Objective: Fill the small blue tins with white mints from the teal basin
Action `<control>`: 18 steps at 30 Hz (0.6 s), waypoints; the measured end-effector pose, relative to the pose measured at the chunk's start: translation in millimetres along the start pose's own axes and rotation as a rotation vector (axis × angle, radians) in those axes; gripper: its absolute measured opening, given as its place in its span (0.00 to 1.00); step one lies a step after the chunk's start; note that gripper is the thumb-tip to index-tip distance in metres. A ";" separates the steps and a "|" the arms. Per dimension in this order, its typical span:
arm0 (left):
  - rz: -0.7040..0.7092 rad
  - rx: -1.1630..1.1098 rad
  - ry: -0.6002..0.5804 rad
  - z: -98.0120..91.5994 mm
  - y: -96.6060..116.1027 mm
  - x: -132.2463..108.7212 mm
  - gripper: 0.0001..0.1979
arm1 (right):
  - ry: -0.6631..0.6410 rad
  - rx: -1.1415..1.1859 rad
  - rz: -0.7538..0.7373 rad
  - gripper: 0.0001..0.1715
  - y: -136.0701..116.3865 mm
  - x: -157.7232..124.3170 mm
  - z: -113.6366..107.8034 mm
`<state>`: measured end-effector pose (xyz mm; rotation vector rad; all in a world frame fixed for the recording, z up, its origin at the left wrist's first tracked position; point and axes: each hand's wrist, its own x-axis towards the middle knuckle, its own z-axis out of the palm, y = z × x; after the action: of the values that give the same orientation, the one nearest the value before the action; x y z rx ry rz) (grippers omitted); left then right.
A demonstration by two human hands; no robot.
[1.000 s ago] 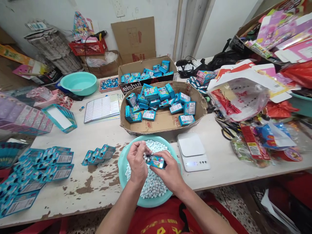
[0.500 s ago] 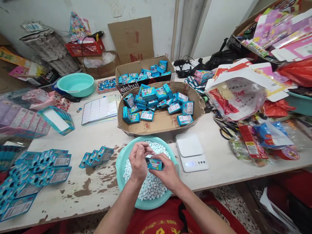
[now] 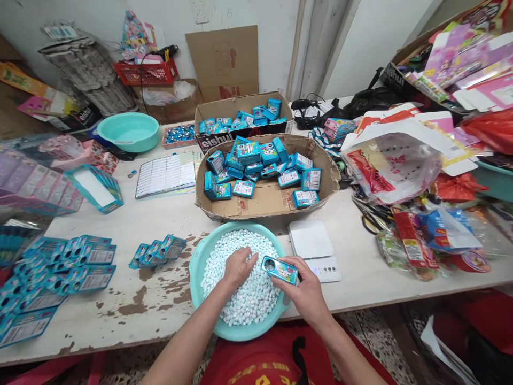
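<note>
My right hand (image 3: 303,286) grips a small blue candy box (image 3: 279,269) between thumb and fingers, over the right side of a mint-green basin (image 3: 195,289). A round dark window shows in the box's printed face. Small white candies (image 3: 250,307) fill the basin. Palm down, my left hand (image 3: 239,266) rests on these candies, left of the box. Its thumb stands apart from the curled fingers, whose tips are partly hidden. Just right of the basin is a white digital scale (image 3: 311,239).
A cardboard box (image 3: 260,200) behind the basin holds several blue boxes, with another carton (image 3: 206,141) behind it. Three blue boxes (image 3: 154,252) stand left of the basin; many more (image 3: 94,254) stand farther left. Scissors (image 3: 369,223) and packaging (image 3: 414,235) lie to the right.
My left hand has dropped from beside the candy box onto the candies. My right hand has moved the box to the right, and its windowed face now tilts upward.
</note>
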<state>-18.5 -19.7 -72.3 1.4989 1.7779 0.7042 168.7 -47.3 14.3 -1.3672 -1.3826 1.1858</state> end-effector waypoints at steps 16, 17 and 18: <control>-0.187 -1.260 0.436 -63.4 108.1 -28.7 0.14 | -0.148 -0.197 -0.180 0.19 -25.6 -1.0 49.4; -0.165 -1.250 0.462 -62.7 109.2 -29.0 0.15 | -0.148 -0.196 -0.181 0.19 -27.5 -1.4 50.0; -0.143 -1.240 0.485 -62.0 109.6 -29.1 0.15 | -0.143 -0.194 -0.180 0.19 -28.9 -1.7 50.0</control>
<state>1.1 -26.2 55.2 0.3595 1.2218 1.7499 114.0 -51.1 32.6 -1.2769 -1.7218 1.0690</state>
